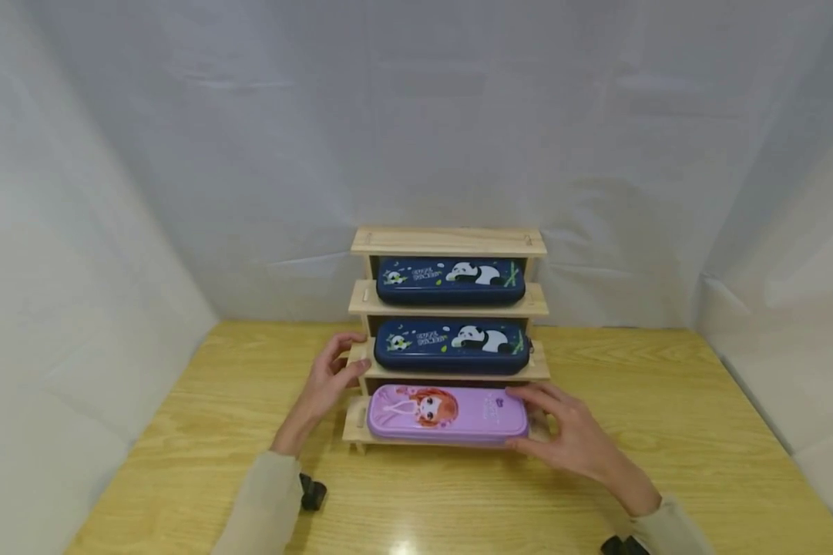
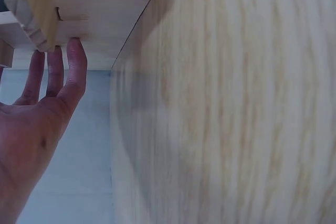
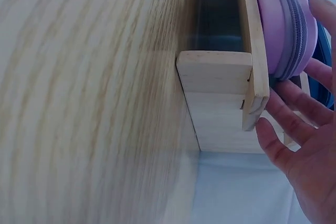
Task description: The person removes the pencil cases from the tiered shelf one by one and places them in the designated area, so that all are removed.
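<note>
The near pencil case [image 1: 451,416] is lilac, printed with an orange-haired cartoon girl at left and a small dark purple motif at right. The middle case [image 1: 451,347] and the far case [image 1: 451,282] are navy, each patterned with black-and-white pandas and green bamboo. The rack [image 1: 448,243] is pale wood, the table [image 1: 402,501] streaky yellow-brown, the backdrop [image 1: 451,139] greyish white.

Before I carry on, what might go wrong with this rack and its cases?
The purple pencil case lies close to the front edge of the lowest shelf, so a pull from the right hand at its right end might swing it off.
The left hand holds the left side of the wooden rack; an uneven push could shift it on the table.
A jolt might also slide the two navy panda cases, which rest on the shelves above.
</note>
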Demonstrator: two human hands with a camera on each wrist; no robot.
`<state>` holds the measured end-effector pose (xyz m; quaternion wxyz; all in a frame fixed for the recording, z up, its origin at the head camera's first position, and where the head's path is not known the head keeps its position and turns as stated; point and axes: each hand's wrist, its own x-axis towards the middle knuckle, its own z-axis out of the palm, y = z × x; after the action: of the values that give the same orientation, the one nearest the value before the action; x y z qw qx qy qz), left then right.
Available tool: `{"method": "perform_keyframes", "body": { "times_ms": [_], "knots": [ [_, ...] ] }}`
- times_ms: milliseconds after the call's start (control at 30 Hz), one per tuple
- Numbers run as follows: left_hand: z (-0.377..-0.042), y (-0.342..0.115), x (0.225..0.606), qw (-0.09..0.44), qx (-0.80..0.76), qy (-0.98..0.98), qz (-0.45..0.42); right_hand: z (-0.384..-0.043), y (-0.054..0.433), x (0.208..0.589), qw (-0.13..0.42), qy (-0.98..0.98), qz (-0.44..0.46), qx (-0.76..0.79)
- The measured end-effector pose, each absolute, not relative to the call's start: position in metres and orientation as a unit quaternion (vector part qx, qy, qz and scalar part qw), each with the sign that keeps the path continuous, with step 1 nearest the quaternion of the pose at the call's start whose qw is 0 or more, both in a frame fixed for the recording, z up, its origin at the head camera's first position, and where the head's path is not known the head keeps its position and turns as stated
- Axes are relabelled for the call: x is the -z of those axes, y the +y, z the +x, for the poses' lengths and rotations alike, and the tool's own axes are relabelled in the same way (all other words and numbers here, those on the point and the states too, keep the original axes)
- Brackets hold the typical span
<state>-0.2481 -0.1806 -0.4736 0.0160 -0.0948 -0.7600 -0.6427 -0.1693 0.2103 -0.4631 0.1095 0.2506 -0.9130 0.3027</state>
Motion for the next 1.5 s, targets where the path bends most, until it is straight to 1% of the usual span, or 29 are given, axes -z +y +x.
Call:
{"method": "perform_keyframes", "body": {
  "times_ms": [233, 467, 533, 733, 867, 1100, 1267, 1500],
  "knots": [
    [-0.247, -0.179, 0.474, 0.015, 0.648, -0.756, -0.093, -0.167, 0.201, 0.463, 0.100, -0.920, 0.248, -0.288],
    [-0.246, -0.179, 0.472, 0.016, 0.638, -0.765, -0.089, -0.167, 0.196, 0.463, 0.103, -0.920, 0.247, -0.285],
    [-0.246, -0.179, 0.471, 0.016, 0.639, -0.764, -0.091, -0.167, 0.196, 0.462, 0.091, -0.920, 0.245, -0.293],
    [-0.248, -0.178, 0.471, 0.021, 0.639, -0.763, -0.094, -0.168, 0.196, 0.458, 0.030, -0.917, 0.225, -0.328],
    [-0.247, -0.178, 0.471, 0.021, 0.638, -0.764, -0.092, -0.167, 0.201, 0.456, 0.014, -0.905, 0.229, -0.358],
    [-0.247, -0.178, 0.471, 0.012, 0.634, -0.768, -0.087, -0.166, 0.215, 0.458, 0.032, -0.890, 0.267, -0.369],
    [-0.247, -0.177, 0.472, 0.013, 0.633, -0.769, -0.087, -0.164, 0.223, 0.457, 0.050, -0.892, 0.264, -0.364],
    [-0.244, -0.178, 0.474, 0.016, 0.637, -0.765, -0.088, -0.162, 0.231, 0.459, 0.061, -0.895, 0.257, -0.359]
  ]
}}
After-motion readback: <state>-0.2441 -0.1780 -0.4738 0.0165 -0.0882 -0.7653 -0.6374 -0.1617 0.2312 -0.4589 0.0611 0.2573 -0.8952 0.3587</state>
